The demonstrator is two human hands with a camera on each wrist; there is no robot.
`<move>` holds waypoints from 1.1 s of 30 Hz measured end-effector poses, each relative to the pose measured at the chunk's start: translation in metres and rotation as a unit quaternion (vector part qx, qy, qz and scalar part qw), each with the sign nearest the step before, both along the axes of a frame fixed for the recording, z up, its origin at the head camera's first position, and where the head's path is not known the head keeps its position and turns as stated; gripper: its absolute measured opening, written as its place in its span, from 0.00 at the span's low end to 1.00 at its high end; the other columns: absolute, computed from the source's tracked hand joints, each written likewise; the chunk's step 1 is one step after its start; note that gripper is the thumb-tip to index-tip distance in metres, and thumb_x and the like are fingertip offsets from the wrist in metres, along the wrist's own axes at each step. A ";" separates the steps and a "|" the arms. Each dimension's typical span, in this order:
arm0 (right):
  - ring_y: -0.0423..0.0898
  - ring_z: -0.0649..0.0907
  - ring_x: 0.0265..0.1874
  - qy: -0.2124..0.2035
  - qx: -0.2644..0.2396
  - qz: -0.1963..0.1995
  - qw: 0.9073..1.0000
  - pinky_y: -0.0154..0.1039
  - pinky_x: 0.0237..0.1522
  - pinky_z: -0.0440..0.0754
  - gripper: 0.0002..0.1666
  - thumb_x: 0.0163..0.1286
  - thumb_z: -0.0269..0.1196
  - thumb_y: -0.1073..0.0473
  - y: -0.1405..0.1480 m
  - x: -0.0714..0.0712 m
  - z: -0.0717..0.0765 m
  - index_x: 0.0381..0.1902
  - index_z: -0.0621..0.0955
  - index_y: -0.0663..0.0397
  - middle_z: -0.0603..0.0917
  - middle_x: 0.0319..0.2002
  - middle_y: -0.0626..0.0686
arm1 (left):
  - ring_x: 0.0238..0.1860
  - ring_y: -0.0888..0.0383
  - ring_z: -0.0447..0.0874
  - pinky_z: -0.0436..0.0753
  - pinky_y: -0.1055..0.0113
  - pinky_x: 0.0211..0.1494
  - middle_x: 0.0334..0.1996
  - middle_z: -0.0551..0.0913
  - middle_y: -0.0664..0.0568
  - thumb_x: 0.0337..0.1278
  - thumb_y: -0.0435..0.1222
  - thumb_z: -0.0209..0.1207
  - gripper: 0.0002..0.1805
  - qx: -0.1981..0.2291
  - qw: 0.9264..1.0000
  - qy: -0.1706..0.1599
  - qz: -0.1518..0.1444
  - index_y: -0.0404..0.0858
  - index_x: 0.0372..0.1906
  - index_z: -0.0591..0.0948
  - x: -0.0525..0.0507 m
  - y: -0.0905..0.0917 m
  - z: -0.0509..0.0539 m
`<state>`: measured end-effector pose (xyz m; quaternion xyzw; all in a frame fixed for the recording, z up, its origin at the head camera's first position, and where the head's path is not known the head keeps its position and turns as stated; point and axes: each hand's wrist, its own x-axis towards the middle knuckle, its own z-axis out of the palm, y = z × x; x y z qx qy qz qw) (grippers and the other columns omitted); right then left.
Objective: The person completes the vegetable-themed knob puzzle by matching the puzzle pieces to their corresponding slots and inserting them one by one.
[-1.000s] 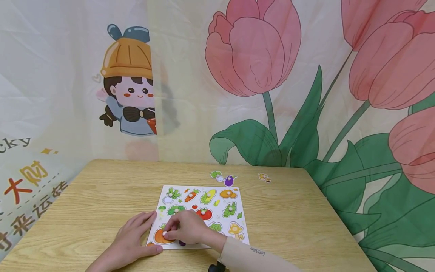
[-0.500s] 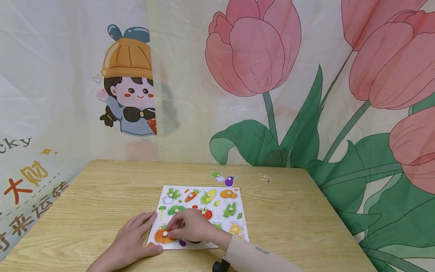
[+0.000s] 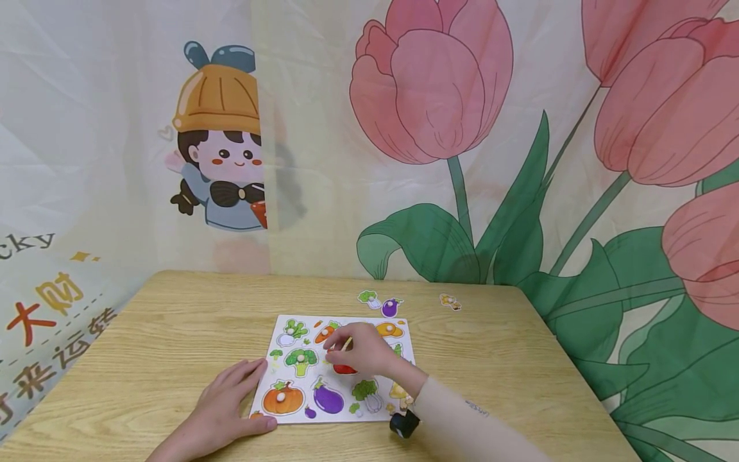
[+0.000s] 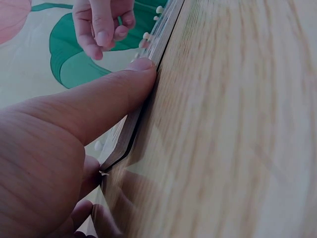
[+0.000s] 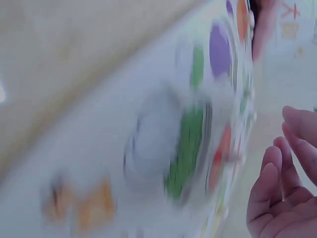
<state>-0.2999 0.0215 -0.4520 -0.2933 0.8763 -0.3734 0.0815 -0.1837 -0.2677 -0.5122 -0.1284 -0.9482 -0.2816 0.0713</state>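
A white vegetable puzzle board (image 3: 260, 385) lies on the table in the head view. My left hand (image 3: 228, 401) rests at its near left corner, fingers along the left side and thumb on the front edge. In the left wrist view, that thumb (image 4: 114, 94) touches the board's edge. My right hand (image 3: 364, 350) hovers over the middle of the board, fingers loosely bent, nothing seen between them. It partly covers the tomato piece (image 3: 344, 369). The pumpkin piece (image 3: 283, 399), with its white knob, sits in the near left slot. The printed eggplant (image 3: 328, 396) beside it shows no knob.
Beyond the board lie a loose bok choy piece (image 3: 368, 299), an eggplant piece (image 3: 392, 307) and, farther right, a mushroom piece (image 3: 450, 301). A black device (image 3: 404, 423) is on the right wrist. A printed curtain (image 3: 312, 160) hangs behind the table (image 3: 491, 366).
My right hand has let go of the pumpkin piece's knob and moved away, up and right across the board, uncovering the broccoli and printed eggplant. My left hand has stayed still.
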 end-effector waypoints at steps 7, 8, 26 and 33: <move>0.44 0.82 0.33 0.024 -0.015 -0.068 0.997 0.33 0.31 0.81 0.08 0.71 0.73 0.57 0.037 -0.041 0.001 0.46 0.91 0.51 0.84 0.34 0.43 | 0.76 0.33 0.59 0.64 0.25 0.67 0.76 0.71 0.42 0.45 0.65 0.76 0.60 -0.009 1.000 0.002 0.001 0.34 0.78 0.71 0.001 0.001 0.001; 0.45 0.82 0.33 0.027 -0.017 -0.080 0.996 0.33 0.31 0.81 0.08 0.71 0.73 0.57 0.042 -0.046 0.000 0.46 0.91 0.51 0.84 0.35 0.44 | 0.76 0.33 0.59 0.65 0.25 0.67 0.76 0.71 0.42 0.45 0.65 0.76 0.60 -0.011 1.000 0.002 0.000 0.34 0.78 0.72 0.001 0.001 0.001; 0.47 0.80 0.37 0.008 -0.009 -0.210 0.978 0.35 0.34 0.80 0.12 0.73 0.71 0.59 0.079 -0.107 -0.011 0.51 0.89 0.55 0.84 0.40 0.52 | 0.77 0.34 0.58 0.63 0.24 0.67 0.77 0.70 0.44 0.45 0.66 0.76 0.59 0.001 1.000 0.001 0.004 0.36 0.78 0.72 0.000 -0.002 0.000; 0.48 0.80 0.37 -0.006 0.003 -0.234 0.972 0.35 0.33 0.81 0.11 0.72 0.72 0.58 0.081 -0.117 -0.022 0.50 0.88 0.54 0.83 0.39 0.52 | 0.77 0.34 0.57 0.63 0.24 0.67 0.77 0.70 0.44 0.46 0.66 0.75 0.59 0.004 1.000 -0.010 0.002 0.36 0.78 0.71 -0.001 -0.001 0.001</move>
